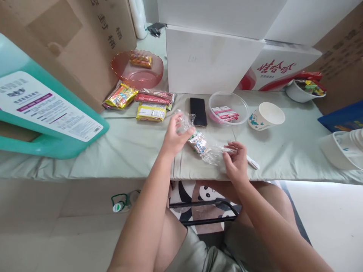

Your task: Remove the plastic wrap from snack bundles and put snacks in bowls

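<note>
A clear, crinkled plastic bag (pixel 213 155) stretches between my two hands just above the cloth-covered table. In or under the film lies a small printed snack packet (pixel 198 144), white with blue, green and orange. My left hand (pixel 176 136) is closed on the bag's left end, its thumb reaching toward the packet. At the other end, the curled fingers of my right hand (pixel 236 161) hold the film's edge. Beside the right hand rests a slim white object (pixel 252 163), partly hidden, whose kind I cannot make out. A black phone (pixel 198 112) lies just beyond the bag.
A pink glass bowl (pixel 137 77) and snack packets (pixel 151 112) lie at the back left. Further right stand a clear plastic bowl (pixel 241 109) with pink packets, a paper cup (pixel 266 116) and a white bowl (pixel 301 92) of snacks. A green jug (pixel 53 136) and white boxes (pixel 211 62) bound the space.
</note>
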`<action>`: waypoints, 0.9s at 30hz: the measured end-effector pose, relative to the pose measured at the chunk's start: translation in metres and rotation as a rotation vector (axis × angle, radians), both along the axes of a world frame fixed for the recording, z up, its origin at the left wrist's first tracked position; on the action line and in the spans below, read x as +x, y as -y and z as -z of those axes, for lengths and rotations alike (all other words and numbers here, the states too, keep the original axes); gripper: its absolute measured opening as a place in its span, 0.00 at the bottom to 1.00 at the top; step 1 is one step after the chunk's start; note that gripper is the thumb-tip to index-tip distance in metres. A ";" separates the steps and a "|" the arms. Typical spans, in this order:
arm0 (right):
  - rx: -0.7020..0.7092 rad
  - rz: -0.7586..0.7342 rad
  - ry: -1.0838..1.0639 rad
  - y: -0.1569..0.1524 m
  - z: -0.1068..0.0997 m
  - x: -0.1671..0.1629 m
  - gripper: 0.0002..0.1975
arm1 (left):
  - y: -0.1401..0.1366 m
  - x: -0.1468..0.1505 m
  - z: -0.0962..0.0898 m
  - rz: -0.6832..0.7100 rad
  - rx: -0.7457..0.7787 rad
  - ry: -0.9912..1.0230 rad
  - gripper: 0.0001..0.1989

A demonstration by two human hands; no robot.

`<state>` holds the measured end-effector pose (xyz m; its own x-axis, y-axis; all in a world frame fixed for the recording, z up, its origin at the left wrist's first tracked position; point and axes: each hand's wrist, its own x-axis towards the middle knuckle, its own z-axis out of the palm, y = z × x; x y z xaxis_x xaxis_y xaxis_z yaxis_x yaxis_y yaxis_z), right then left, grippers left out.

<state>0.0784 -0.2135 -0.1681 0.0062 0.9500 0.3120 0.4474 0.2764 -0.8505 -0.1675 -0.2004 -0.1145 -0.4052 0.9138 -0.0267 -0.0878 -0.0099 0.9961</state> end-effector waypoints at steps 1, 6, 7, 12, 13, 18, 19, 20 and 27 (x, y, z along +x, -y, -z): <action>0.037 -0.027 0.064 0.001 -0.001 -0.001 0.23 | -0.001 0.003 0.003 0.062 -0.016 -0.100 0.30; 0.348 -0.057 0.302 0.003 -0.019 -0.009 0.22 | -0.003 0.010 0.009 0.175 -0.034 -0.328 0.12; 0.365 -0.060 0.333 0.002 -0.025 -0.013 0.21 | -0.003 0.010 0.008 0.186 -0.018 -0.318 0.10; 0.025 -0.230 0.543 -0.016 -0.057 -0.029 0.09 | -0.005 0.007 0.007 0.160 0.018 -0.280 0.10; -0.053 -0.229 0.529 -0.021 -0.061 -0.029 0.11 | -0.006 0.006 0.009 0.121 0.010 -0.283 0.08; -0.215 0.097 0.192 -0.048 -0.068 -0.012 0.20 | -0.010 -0.005 0.013 -0.246 -0.033 -0.346 0.17; -0.161 0.183 0.162 -0.051 -0.069 -0.007 0.24 | -0.010 -0.006 0.012 -0.307 -0.046 -0.362 0.19; -0.064 0.256 0.157 -0.052 -0.070 -0.003 0.25 | -0.010 -0.006 0.010 -0.339 -0.058 -0.373 0.18; 0.097 -0.152 0.480 -0.023 -0.076 -0.019 0.07 | 0.004 0.025 -0.007 0.140 -0.154 -0.510 0.20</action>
<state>0.0593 -0.1903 -0.0917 -0.2952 0.8956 0.3329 0.7298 0.4362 -0.5264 -0.1421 -0.2049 -0.1072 -0.2767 0.9610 0.0035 0.4164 0.1166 0.9017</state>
